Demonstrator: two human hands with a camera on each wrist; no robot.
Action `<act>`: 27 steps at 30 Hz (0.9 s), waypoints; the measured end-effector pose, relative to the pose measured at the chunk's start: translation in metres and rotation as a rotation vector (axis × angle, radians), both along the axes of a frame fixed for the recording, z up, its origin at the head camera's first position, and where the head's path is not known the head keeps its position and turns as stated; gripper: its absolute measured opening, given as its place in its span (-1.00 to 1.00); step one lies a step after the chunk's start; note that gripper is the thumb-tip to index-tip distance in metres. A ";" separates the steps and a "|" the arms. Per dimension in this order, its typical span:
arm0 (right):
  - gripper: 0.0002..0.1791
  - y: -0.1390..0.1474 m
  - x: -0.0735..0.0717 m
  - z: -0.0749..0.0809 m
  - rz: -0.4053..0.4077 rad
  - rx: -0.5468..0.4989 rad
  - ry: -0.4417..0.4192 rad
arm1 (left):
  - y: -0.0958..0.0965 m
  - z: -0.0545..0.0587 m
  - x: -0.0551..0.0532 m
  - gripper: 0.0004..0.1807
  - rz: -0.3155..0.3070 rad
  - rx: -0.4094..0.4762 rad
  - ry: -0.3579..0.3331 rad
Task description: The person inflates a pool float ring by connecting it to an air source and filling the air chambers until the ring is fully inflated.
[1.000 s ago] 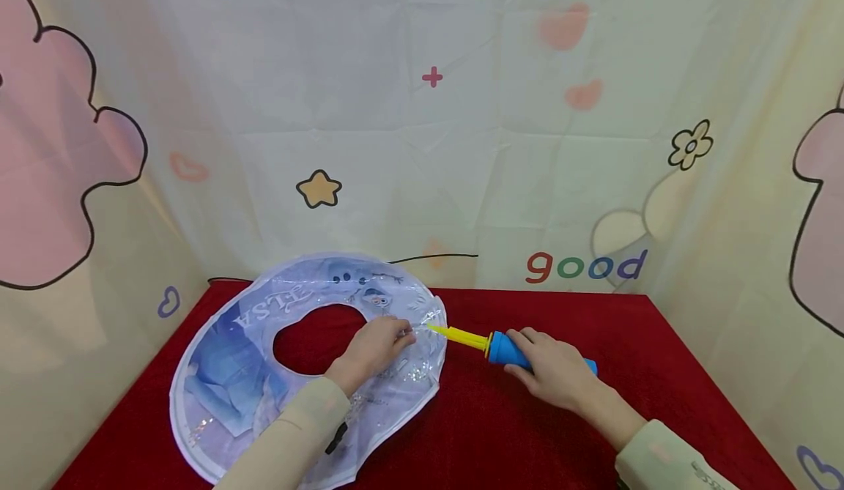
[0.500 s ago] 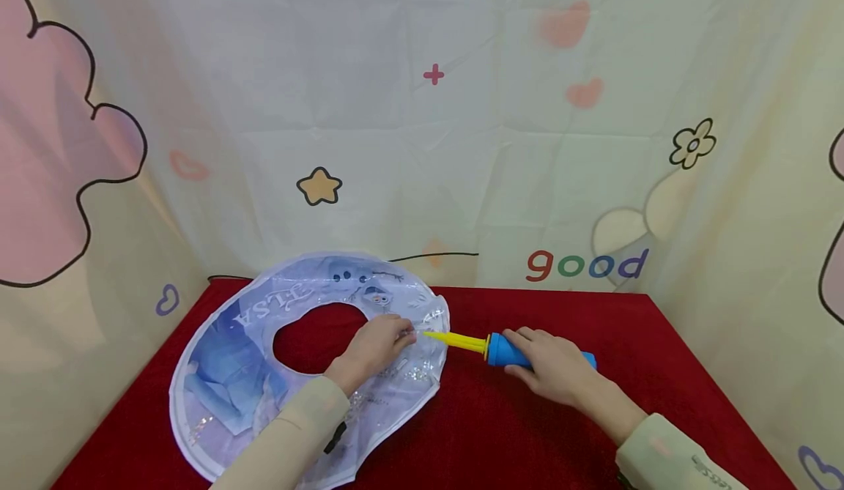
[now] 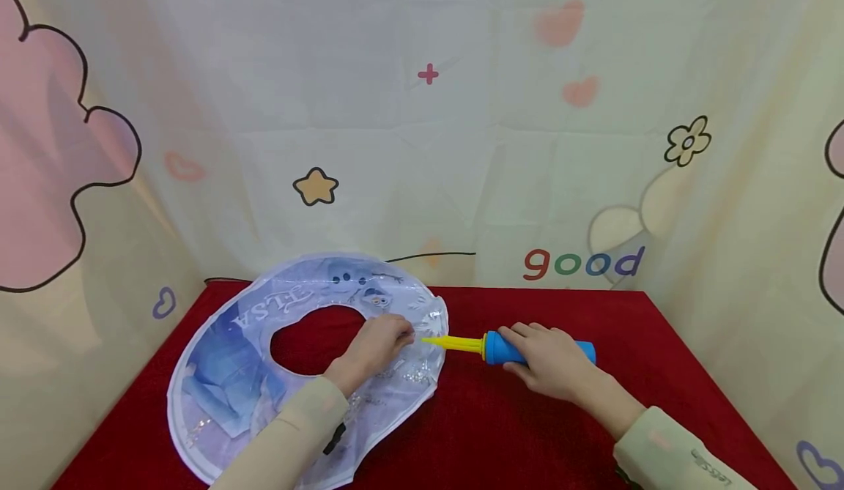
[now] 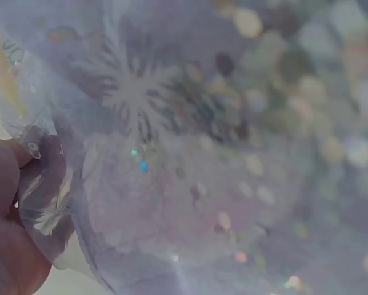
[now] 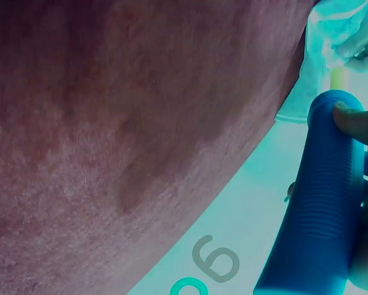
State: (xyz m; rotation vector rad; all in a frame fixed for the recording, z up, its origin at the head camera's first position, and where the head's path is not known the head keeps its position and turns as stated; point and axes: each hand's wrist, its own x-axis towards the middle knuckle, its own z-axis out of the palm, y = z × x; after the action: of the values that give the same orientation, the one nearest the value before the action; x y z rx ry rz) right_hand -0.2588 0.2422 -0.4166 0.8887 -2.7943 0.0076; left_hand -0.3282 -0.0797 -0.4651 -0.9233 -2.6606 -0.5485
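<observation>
Red cloth [image 3: 508, 431]: pump [image 3: 502, 349] in grip of right hand [image 3: 552, 362], nozzle [image 3: 461, 343] just beside left hand [image 3: 374, 345], ring [image 3: 227, 373] in left pinch

We see a pale lilac-and-blue plastic inflatable ring [image 3: 227, 362] edged in white, printed with white "ELSA" lettering, a snowman and a snowflake, and flecked with sparkling multicoloured glitter. Our ribbed plastic hand pump [image 3: 499, 349] pairs a blue barrel with a bright yellow nozzle [image 3: 455, 343]. We have plain deep red on the tablecloth [image 3: 501, 431], while the off-white fabric backdrop [image 3: 369, 94] carries pink and blue hearts, a black-outlined orange star, and "good" in red, green, blue and purple.
</observation>
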 end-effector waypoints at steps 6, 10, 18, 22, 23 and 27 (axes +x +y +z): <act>-0.32 -0.002 0.001 -0.003 -0.011 0.008 0.024 | 0.001 0.003 0.001 -0.92 0.014 0.088 -0.098; -0.32 -0.001 0.000 -0.006 -0.006 -0.004 0.040 | 0.001 0.004 0.001 -0.92 0.002 0.143 -0.141; -0.32 0.001 -0.003 -0.008 0.024 -0.011 0.048 | 0.001 0.004 0.001 -0.94 -0.021 0.180 -0.155; -0.33 0.003 -0.003 -0.009 0.026 -0.027 0.045 | 0.001 0.006 0.001 -0.94 -0.039 0.189 -0.135; -0.33 0.003 -0.003 -0.010 0.029 -0.029 0.045 | 0.002 0.006 0.002 -0.95 -0.041 0.192 -0.129; -0.33 0.003 -0.003 -0.013 0.029 -0.031 0.048 | 0.003 0.007 0.001 -0.95 -0.051 0.184 -0.106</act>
State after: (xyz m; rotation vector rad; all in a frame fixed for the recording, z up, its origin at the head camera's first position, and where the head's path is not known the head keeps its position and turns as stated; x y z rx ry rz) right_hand -0.2620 0.2454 -0.4297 0.9097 -2.7288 0.0337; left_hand -0.3271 -0.0767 -0.4585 -0.9337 -2.6291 -0.8603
